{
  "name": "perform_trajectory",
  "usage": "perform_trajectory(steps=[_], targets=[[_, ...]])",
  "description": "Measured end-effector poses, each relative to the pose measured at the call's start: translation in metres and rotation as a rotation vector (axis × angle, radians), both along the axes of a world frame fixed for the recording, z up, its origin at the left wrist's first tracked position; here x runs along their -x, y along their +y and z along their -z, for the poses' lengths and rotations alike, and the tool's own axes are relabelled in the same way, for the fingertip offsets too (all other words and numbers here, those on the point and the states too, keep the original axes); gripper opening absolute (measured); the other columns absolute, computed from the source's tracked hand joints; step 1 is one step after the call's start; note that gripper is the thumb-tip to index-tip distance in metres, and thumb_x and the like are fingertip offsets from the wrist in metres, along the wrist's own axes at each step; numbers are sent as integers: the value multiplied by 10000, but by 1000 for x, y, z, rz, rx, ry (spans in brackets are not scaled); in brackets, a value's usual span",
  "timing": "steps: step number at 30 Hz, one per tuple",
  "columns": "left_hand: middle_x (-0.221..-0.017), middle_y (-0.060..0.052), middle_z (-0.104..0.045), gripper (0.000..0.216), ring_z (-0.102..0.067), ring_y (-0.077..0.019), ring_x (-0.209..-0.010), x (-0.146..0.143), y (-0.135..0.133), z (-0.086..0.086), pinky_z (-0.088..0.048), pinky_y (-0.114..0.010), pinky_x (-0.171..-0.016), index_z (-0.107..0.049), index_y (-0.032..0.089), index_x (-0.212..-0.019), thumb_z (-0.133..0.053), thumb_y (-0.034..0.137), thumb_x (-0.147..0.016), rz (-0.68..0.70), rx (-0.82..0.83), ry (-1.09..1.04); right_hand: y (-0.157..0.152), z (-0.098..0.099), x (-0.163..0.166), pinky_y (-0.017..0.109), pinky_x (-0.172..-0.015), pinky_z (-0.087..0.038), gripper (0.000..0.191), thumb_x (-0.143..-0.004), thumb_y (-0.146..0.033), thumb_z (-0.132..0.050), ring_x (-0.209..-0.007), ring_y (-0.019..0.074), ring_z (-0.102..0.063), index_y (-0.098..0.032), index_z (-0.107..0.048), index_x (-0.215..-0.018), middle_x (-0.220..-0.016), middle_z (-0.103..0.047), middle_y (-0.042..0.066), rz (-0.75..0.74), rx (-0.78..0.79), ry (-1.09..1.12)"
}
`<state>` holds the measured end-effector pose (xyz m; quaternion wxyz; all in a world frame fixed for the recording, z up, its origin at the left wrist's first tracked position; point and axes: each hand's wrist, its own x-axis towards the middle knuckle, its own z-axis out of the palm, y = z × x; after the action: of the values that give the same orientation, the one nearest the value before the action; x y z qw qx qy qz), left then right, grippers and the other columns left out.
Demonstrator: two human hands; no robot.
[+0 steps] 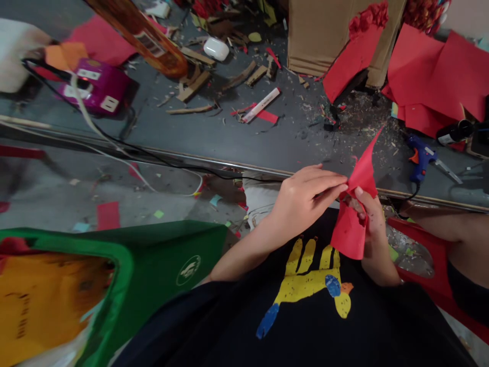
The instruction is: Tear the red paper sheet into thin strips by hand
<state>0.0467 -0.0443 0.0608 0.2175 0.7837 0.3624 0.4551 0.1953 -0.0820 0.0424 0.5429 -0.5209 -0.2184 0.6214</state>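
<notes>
A strip of red paper (349, 233) is held in front of my chest, just off the near edge of the table. It looks pinched and folded at its middle, with a pointed end sticking up and a wider part hanging below. My left hand (311, 191) pinches it from the left with thumb and fingers pressed together. Gripping it from the right is my right hand (369, 214), its thumb on top of the paper and some fingers behind it. The exact fold between the fingertips is partly hidden.
Across the grey table (214, 137) lie a marker (262, 105), cardboard scraps and a blue glue gun (422, 158). Red sheets (428, 76) and a cardboard box (317, 35) stand behind. A green bin (164, 270) is at left; another person's leg (439, 219) is at right.
</notes>
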Motion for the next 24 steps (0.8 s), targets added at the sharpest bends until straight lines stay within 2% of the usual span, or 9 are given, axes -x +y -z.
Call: perform_trajectory(steps=[7,14,17,20,24], targets=[[-869,17,-771,76,-722,-111,-750,5,3,1,-567,-307,-939,-683,181,-914,-609,186,-902,-57,-14,80,0,2,-7,251,-390,-247,466,-733,-415,-710,-350,58,-226,-228,-355,-496,-362,-261,-100,8,-55,-59],[-856,-13,-762,99,-723,-147,-845,17,7,1,-579,-256,-822,-700,181,-920,-605,202,-904,-38,33,131,2,-2,-29,216,-363,-190,258,-673,-336,-748,-352,38,-244,-221,-527,-610,-397,-311,-112,63,-40,-157],[-824,-6,-754,124,-718,-136,-801,21,9,1,-569,-234,-762,-699,188,-914,-580,221,-923,-5,4,163,1,1,-41,205,-354,-186,195,-642,-325,-760,-349,39,-269,-215,-598,-645,-387,-351,-108,50,-29,-183],[-785,-4,-747,162,-708,-128,-728,24,11,1,-562,-224,-703,-697,178,-912,-548,235,-943,61,-58,212,0,5,-55,192,-360,-213,168,-624,-310,-767,-364,44,-326,-214,-657,-705,-428,-453,-91,45,-25,-275],[-824,-8,-759,157,-719,-132,-756,31,14,0,-571,-224,-729,-702,176,-900,-555,220,-935,18,-61,228,-1,7,-77,201,-384,-252,130,-671,-316,-744,-387,53,-361,-221,-680,-733,-455,-477,-78,159,-68,-395]])
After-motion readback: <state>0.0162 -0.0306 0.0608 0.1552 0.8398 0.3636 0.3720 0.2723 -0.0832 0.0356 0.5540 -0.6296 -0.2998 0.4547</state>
